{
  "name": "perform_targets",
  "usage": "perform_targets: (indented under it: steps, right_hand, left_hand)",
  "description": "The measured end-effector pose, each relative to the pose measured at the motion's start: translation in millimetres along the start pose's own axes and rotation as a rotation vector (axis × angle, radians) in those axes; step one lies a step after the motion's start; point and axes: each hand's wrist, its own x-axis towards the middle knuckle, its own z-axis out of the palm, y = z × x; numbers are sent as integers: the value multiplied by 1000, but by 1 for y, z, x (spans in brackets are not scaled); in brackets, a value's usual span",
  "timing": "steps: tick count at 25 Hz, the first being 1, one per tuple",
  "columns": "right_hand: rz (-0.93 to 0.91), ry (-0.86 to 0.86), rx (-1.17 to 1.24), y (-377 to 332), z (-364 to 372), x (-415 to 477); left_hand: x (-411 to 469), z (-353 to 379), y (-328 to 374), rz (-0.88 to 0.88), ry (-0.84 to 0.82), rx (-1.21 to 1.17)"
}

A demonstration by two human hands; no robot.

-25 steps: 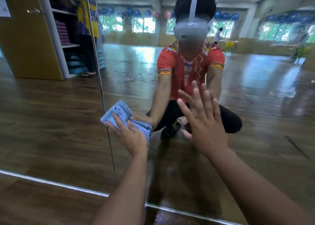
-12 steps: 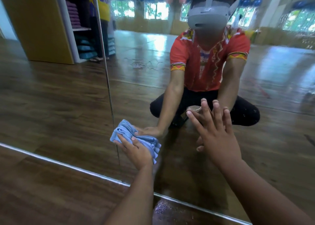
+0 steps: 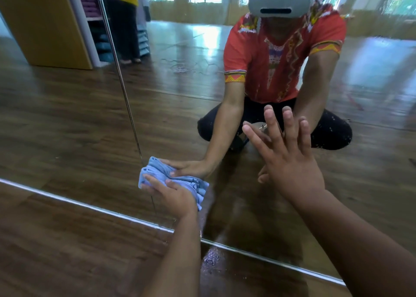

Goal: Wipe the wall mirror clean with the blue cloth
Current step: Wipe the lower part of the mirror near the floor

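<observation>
my left hand (image 3: 173,195) presses the bunched blue cloth (image 3: 196,189) against the wall mirror (image 3: 67,128), fingers curled over the folds and gripping them. the cloth sits low on the glass, just above the mirror's bottom edge (image 3: 67,201) and beside the vertical seam (image 3: 122,85) between two panels. my right hand (image 3: 290,161) lies right of the cloth and higher, palm toward the glass, fingers straight and spread, holding nothing. the wooden floor (image 3: 67,251) meets the mirror's base.
</observation>
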Motion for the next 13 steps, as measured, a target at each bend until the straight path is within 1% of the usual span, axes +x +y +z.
perform_targets:
  steps: [3, 9, 10, 11, 13]
  right_hand:
    - [-1, 1, -6, 0, -1, 0]
    - [1, -22, -4, 0, -1, 1]
    - [2, -22, -8, 0, -1, 1]
    - [3, -18, -10, 0, 0, 1]
    - [2, -3, 0, 1, 1, 1]
  left_hand:
    - [-11, 5, 3, 131, 21, -19]
    - [-9, 2, -16, 290, -43, 56]
    - [-7, 4, -19, 280, -47, 60]
    - [-4, 5, -22, 233, -41, 57]
    - [2, 9, -30, 85, -38, 18]
